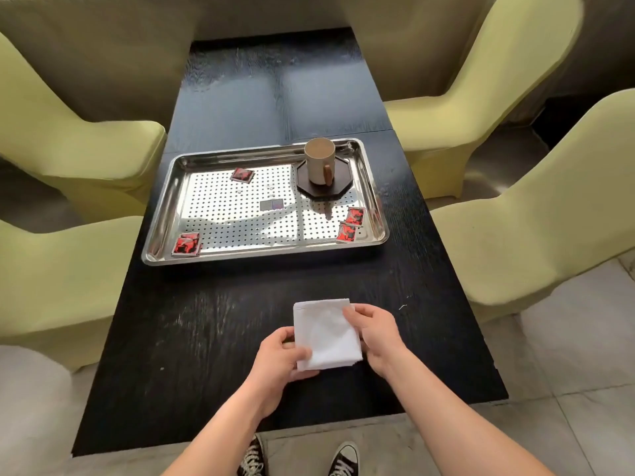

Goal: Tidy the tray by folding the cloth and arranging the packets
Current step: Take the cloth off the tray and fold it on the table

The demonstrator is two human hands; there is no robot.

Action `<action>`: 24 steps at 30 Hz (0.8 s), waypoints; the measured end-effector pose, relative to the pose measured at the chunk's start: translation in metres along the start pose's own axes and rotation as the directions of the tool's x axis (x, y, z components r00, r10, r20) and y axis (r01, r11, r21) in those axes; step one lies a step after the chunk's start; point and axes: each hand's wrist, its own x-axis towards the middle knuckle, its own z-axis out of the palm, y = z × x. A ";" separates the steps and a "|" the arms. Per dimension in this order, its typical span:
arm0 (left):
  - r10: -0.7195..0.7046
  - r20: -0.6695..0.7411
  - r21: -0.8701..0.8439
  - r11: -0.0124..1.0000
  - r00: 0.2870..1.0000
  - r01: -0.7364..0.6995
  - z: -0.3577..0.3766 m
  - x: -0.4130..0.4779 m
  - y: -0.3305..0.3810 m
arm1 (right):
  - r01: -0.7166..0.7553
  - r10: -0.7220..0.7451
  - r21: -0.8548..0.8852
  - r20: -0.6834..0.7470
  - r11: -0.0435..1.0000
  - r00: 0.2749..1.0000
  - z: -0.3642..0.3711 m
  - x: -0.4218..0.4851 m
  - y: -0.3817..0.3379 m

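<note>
A white cloth (pixel 324 333), folded into a small square, lies on the black table (pixel 192 338) near its front edge. My left hand (pixel 280 359) pinches its near left corner. My right hand (pixel 376 333) grips its right edge. Beyond it sits a steel perforated tray (pixel 165 214). Red and black packets lie scattered in the tray: one at the front left (pixel 186 244), one at the back middle (pixel 242 174), two close together at the front right (pixel 355 214) (pixel 347 232).
A beige mug (pixel 319 161) stands on a dark octagonal coaster (pixel 309 187) in the tray's back right corner. Chairs in pale green covers (pixel 68 142) (pixel 536 201) flank the table on both sides. My shoes show below the table's near edge.
</note>
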 end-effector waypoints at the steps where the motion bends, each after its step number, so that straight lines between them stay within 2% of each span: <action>1: 0.005 0.003 -0.012 1.000 1.000 -0.005 -0.002 -0.005 0.002 | 0.013 -0.013 0.013 -0.009 1.000 1.000 0.003 -0.003 -0.002; 4: 0.059 0.027 -0.006 0.998 0.998 -0.059 -0.010 -0.019 0.003 | 0.028 -0.029 0.073 0.013 0.997 0.999 0.011 -0.009 -0.007; 6: 0.107 -0.049 -0.014 0.994 0.993 -0.108 -0.018 -0.025 0.005 | 0.022 -0.028 0.068 0.099 0.997 0.995 0.018 -0.014 -0.012; 10: 0.171 -0.200 -0.055 0.981 0.965 -0.185 -0.039 -0.028 0.012 | 0.002 0.024 -0.081 0.327 0.997 0.945 0.030 -0.025 -0.023; 12: 0.175 -0.230 -0.080 0.977 0.957 -0.198 -0.052 -0.026 0.017 | 0.016 0.042 -0.150 0.373 0.989 0.927 0.042 -0.028 -0.026; 16: 0.194 -0.221 -0.083 0.973 0.956 -0.217 -0.079 -0.015 0.034 | 0.089 -0.031 -0.171 0.312 0.981 0.950 0.075 -0.023 -0.032; 24: 0.169 -0.208 -0.151 0.968 0.963 -0.202 -0.160 0.029 0.080 | 0.141 -0.094 -0.170 0.254 0.975 0.962 0.164 -0.003 -0.061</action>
